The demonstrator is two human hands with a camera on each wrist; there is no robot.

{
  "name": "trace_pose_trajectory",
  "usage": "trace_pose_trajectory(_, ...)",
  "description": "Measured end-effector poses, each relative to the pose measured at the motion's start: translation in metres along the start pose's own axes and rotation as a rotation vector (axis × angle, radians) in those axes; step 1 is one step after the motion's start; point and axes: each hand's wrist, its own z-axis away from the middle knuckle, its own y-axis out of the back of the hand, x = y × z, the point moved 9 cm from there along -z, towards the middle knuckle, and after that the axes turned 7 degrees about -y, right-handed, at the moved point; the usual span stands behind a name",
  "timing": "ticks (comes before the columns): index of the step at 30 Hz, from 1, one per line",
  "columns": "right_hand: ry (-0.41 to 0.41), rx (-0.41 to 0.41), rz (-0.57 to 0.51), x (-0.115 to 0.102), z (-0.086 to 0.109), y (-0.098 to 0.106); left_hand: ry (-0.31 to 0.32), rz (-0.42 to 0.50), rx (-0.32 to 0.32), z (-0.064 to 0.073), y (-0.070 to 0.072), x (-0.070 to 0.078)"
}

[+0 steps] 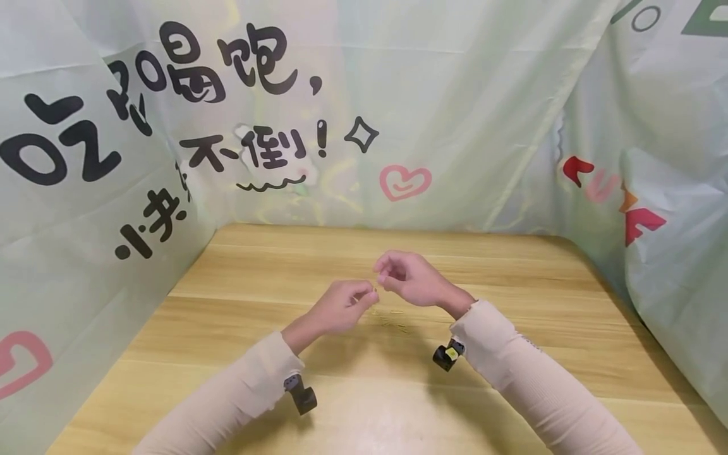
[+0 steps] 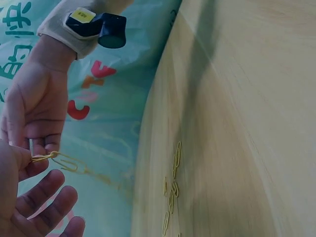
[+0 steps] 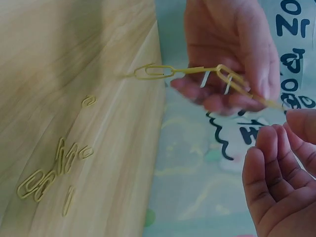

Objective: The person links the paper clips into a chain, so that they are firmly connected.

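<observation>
Over the table, my left hand (image 1: 344,306) pinches a short chain of yellow paper clips (image 3: 197,70) between thumb and fingertip. In the right wrist view the linked clips run past its fingers, one loop sticking out to the left. Close against it, my right hand (image 1: 415,281) brings thumb and forefinger together on the other end of the chain; its remaining fingers (image 3: 254,170) curve loosely. The fingertips partly cover the clip there. Loose yellow paper clips (image 3: 61,155) lie in a scattered group on the table beneath both hands.
The light wooden table (image 1: 227,379) extends around the hands. Pale printed cloth (image 1: 466,114) with dark lettering and hearts hangs behind it and along both sides. A small black camera sits on each wrist, such as the right wrist camera (image 1: 446,357).
</observation>
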Motion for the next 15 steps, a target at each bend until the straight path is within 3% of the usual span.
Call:
trace_pose_trajectory(3,-0.021,0.004,0.029,0.009,-0.001,0.002,0.005,0.001,-0.004,0.002,0.002,0.001)
trace_pose_trajectory(9,-0.057,0.007,0.191,0.030,0.000,0.004,0.010,0.007,0.021,0.007,0.009,-0.003)
trace_pose_trajectory(15,-0.107,-0.104,0.288,0.063,0.011,-0.016,0.038,0.058,0.046,0.019,0.011,-0.006)
